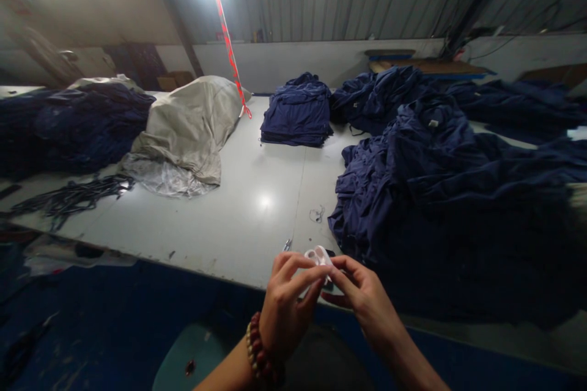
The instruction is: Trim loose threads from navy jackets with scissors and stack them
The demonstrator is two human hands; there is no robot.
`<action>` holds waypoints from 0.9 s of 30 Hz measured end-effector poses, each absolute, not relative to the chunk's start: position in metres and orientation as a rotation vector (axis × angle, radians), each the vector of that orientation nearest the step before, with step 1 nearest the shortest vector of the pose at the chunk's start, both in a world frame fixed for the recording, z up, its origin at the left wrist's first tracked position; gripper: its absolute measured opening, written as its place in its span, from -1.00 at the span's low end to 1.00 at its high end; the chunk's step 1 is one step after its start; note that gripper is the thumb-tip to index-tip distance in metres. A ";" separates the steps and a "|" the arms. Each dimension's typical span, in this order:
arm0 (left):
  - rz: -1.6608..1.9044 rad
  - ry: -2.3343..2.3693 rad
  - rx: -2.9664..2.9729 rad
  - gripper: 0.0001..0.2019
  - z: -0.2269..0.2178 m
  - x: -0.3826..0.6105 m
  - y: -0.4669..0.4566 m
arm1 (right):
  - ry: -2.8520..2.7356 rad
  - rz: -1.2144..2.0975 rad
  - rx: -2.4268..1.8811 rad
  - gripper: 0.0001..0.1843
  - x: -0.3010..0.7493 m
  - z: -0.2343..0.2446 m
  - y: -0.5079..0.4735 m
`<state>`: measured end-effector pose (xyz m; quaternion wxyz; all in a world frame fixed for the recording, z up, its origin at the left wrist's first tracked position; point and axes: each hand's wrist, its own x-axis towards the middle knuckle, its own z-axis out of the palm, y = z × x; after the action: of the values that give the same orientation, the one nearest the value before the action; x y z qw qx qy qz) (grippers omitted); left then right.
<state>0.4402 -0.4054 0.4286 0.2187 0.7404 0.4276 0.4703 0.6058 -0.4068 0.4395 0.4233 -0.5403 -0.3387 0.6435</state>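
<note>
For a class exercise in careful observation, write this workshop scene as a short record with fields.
Left hand: holds white plastic piece at the fingertips
Right hand: pinches the same piece from the other side
Left wrist: beaded bracelet
Nearby: small snips on the table edge
Surface: pale table
Garments: folded navy stack; loose navy heap
Far side: grey-sheeted pile; dark straps

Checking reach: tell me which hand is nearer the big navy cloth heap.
Right hand, close beside the left edge of the navy cloth heap. Left hand, further left, with the right hand between it and the heap.
</note>
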 end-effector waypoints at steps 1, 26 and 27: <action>1.290 1.184 2.078 -0.75 0.429 0.439 -0.406 | -0.850 1.613 -1.352 -0.43 0.606 0.437 -0.406; 1.062 1.121 1.427 -0.17 0.399 0.411 -0.397 | -0.739 1.671 -1.301 -0.43 0.593 0.426 -0.403; 1.001 1.023 1.302 -0.23 0.395 0.410 -0.393 | -0.741 1.675 -1.306 -0.43 0.593 0.425 -0.403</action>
<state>0.4104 -0.3933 0.3955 0.5676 0.5540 0.4352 0.4261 0.5931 -0.4028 0.4247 0.4315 -0.5238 -0.2972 0.6716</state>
